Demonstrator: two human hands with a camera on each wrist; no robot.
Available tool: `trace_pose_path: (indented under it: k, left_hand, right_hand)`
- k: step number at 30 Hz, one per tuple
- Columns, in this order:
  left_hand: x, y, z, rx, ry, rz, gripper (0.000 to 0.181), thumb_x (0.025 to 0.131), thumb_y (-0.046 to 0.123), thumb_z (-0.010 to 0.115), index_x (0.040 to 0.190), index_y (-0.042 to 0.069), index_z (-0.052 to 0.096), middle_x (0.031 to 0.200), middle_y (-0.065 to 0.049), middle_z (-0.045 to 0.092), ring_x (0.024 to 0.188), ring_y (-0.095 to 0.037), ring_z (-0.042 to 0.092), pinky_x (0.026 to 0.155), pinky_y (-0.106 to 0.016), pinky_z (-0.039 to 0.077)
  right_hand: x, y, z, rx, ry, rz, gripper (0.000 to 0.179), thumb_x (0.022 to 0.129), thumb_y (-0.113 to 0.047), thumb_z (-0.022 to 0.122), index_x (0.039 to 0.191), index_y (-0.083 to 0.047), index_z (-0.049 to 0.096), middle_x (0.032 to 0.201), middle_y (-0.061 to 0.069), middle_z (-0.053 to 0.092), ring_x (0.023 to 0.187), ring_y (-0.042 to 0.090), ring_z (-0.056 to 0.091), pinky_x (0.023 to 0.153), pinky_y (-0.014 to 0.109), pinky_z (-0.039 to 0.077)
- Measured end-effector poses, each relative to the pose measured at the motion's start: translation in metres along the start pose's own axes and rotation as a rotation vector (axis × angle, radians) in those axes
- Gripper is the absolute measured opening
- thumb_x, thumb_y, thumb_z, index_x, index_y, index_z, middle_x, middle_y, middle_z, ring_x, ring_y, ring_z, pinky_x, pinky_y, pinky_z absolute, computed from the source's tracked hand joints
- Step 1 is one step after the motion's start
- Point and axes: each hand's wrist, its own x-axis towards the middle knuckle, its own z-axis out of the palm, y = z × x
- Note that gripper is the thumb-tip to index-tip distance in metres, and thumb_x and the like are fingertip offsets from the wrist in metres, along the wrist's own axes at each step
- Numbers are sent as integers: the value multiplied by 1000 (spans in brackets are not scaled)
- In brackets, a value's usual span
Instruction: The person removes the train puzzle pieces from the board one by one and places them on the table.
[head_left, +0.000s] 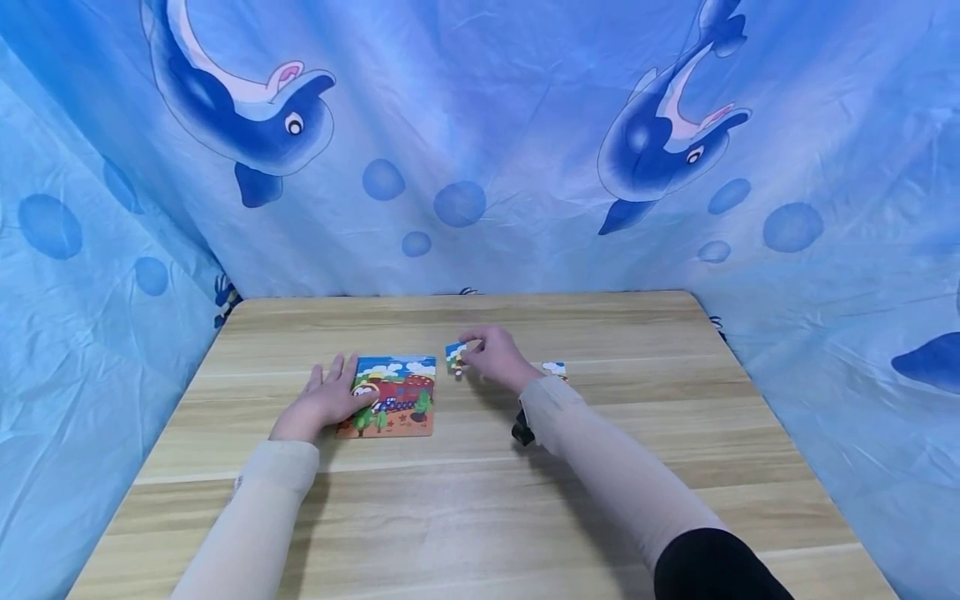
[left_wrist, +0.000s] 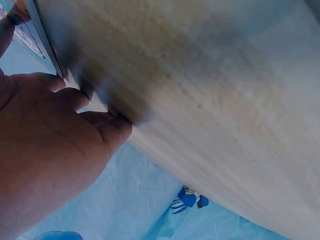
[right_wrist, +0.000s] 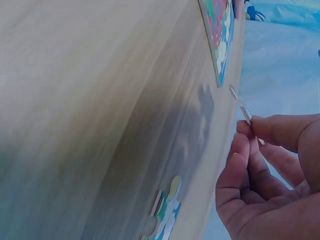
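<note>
A square picture puzzle (head_left: 397,398) with a red, green and blue scene lies left of the table's middle. My left hand (head_left: 322,404) rests on its left side, fingers spread along the edge and thumb across the picture. In the left wrist view, the fingertips (left_wrist: 122,122) of that hand are down at the tabletop beside the board. Right of the board, my right hand (head_left: 495,357) pinches a small puzzle piece (head_left: 453,357) between thumb and fingers. The right wrist view shows this piece (right_wrist: 241,105) edge-on, raised over the table.
Another puzzle piece (head_left: 556,368) lies on the wooden table (head_left: 465,517), partly hidden behind my right forearm. A small black device (head_left: 522,428) sits at my right wrist. Blue cloth (head_left: 517,100) printed with dolphins hangs behind the table and along both sides.
</note>
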Motion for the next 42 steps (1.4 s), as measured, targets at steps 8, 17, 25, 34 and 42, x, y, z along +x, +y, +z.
trace_pose_path:
  k: [8, 17, 25, 34, 42]
  left_hand:
    - [4, -6, 4, -21, 8, 7, 105, 98, 66, 51, 161, -1, 1, 164, -30, -8, 142, -60, -15, 112, -70, -4]
    - [9, -12, 8, -18, 16, 4, 108, 95, 71, 49, 162, 2, 0, 164, -29, -9, 141, -60, -17, 111, -71, -4]
    - [31, -34, 21, -12, 25, 11, 120, 86, 88, 37, 162, 6, -5, 165, -25, -13, 141, -57, -22, 111, -70, -7]
    - [34, -34, 21, -6, 18, 11, 119, 87, 87, 38, 163, 6, -5, 165, -25, -14, 142, -56, -22, 111, -69, -7]
    - [33, -34, 18, -11, 24, 12, 114, 90, 82, 42, 163, 8, -4, 166, -24, -12, 142, -57, -20, 111, -70, -5]
  right_hand:
    - [-5, 3, -1, -34, -24, 21, 33, 93, -5, 73, 126, -6, 72, 101, 6, 69, 77, 32, 68, 62, 40, 58]
    - [-6, 6, 7, -75, -2, 82, 32, 89, -5, 77, 121, -6, 73, 106, 8, 67, 75, 24, 67, 63, 34, 58]
    - [-3, 8, 15, -281, 42, 112, 30, 88, -14, 82, 116, -7, 75, 132, 9, 62, 113, 22, 59, 96, 40, 49]
    - [-1, 9, 15, -348, 45, 107, 26, 88, -16, 84, 110, -6, 76, 120, 7, 65, 100, 19, 60, 89, 38, 53]
    - [0, 4, 15, -356, 42, 109, 26, 88, -15, 84, 112, -7, 77, 117, 7, 67, 104, 21, 60, 95, 42, 51]
